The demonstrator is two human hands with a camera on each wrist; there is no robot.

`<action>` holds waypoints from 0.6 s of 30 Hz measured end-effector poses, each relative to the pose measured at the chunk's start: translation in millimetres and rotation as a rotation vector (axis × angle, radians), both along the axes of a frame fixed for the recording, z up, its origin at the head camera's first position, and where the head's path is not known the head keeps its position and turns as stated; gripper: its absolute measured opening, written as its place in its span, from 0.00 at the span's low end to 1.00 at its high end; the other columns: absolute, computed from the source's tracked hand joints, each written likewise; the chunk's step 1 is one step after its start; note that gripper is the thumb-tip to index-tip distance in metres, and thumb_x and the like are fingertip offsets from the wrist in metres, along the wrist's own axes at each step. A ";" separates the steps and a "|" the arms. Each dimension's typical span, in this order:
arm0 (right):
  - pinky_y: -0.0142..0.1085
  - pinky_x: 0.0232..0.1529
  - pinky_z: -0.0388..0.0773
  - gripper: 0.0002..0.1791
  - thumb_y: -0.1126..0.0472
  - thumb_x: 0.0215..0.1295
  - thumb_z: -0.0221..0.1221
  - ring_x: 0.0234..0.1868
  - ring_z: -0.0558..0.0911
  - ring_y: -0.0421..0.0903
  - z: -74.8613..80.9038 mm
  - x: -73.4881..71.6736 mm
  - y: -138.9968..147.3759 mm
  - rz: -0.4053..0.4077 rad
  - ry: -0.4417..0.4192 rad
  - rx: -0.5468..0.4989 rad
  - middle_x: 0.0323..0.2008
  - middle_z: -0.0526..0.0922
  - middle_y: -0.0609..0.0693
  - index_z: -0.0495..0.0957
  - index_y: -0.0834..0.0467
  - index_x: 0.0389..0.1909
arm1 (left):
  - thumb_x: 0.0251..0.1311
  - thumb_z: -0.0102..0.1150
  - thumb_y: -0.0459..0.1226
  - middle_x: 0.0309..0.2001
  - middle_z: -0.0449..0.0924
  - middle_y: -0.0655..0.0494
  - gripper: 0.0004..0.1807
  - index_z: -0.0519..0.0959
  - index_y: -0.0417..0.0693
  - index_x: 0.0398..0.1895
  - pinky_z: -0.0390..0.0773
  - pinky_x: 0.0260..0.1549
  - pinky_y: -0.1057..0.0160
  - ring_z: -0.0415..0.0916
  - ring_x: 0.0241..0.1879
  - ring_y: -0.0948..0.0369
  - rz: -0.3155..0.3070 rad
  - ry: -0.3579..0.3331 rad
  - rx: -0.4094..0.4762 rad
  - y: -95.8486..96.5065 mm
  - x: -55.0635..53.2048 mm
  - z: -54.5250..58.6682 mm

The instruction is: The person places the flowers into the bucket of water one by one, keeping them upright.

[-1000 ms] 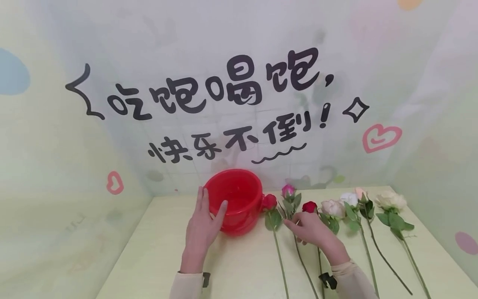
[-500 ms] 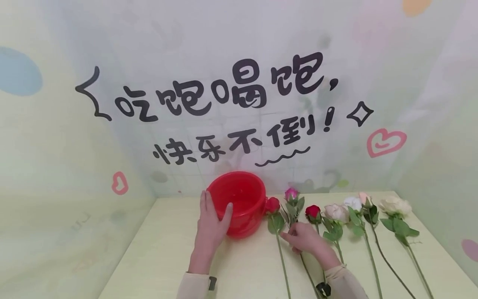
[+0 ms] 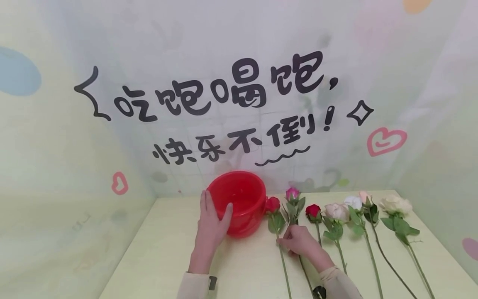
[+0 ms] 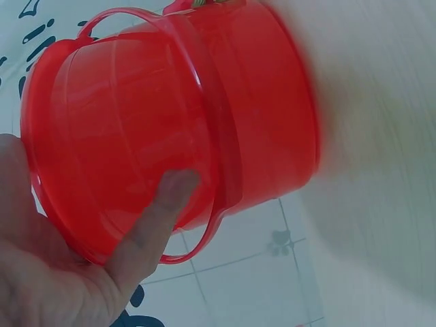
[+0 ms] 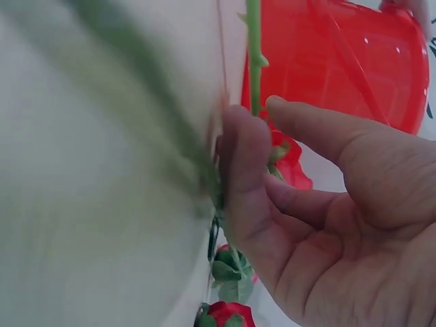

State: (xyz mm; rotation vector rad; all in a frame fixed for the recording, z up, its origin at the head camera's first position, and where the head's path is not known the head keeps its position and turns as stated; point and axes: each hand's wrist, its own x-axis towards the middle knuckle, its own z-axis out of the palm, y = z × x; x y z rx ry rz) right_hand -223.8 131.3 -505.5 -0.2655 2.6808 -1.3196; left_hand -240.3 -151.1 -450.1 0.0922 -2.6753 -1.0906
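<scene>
A red plastic bucket [image 3: 239,222] stands upright at the back of the table. My left hand [image 3: 210,232] rests against its left side, fingers extended along the rim and thumb spread across the near wall [image 4: 143,136]. My right hand [image 3: 300,243] is low over the table, its thumb and curled index finger at the stem [image 5: 254,61] of a red rose [image 3: 273,204] lying beside the bucket. Under the same hand runs the stem of a magenta rose [image 3: 292,193]. The other right-hand fingertips are partly hidden.
Right of the hand lie a dark red rose [image 3: 313,211], a pale pink rose [image 3: 337,211], a white flower [image 3: 352,202], a peach rose [image 3: 364,197] and a cream flower [image 3: 396,205]. A printed curtain [image 3: 186,41] hangs behind the table [image 3: 145,249].
My right hand has moved left and toward me, from near the dark red rose to the red rose's stem. My left hand stays at the bucket. The view has shifted slightly.
</scene>
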 end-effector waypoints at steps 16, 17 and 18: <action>0.37 0.22 0.84 0.06 0.68 0.67 0.67 0.18 0.82 0.44 -3.9 -1.4 -0.9 0.086 -0.001 -0.069 0.17 0.81 0.49 0.84 0.63 0.30 | 0.65 0.68 0.53 0.85 0.40 0.45 0.60 0.38 0.46 0.87 0.84 0.53 0.37 0.57 0.77 0.38 -0.004 0.010 -0.009 -0.7 1.2 -1.6; 0.37 0.23 0.84 0.06 0.68 0.67 0.66 0.18 0.83 0.44 -3.9 -1.7 -0.6 0.093 -0.007 -0.084 0.18 0.81 0.50 0.84 0.64 0.30 | 0.66 0.68 0.53 0.85 0.40 0.44 0.60 0.38 0.46 0.87 0.84 0.53 0.37 0.57 0.77 0.38 -0.004 0.009 -0.008 -0.9 1.3 -1.5; 0.38 0.23 0.85 0.05 0.68 0.67 0.66 0.18 0.83 0.44 -4.1 -2.1 -0.3 0.100 -0.013 -0.097 0.18 0.82 0.50 0.83 0.64 0.31 | 0.66 0.67 0.54 0.85 0.39 0.44 0.60 0.38 0.46 0.87 0.84 0.53 0.37 0.57 0.77 0.38 -0.004 0.007 -0.008 -1.2 1.5 -1.3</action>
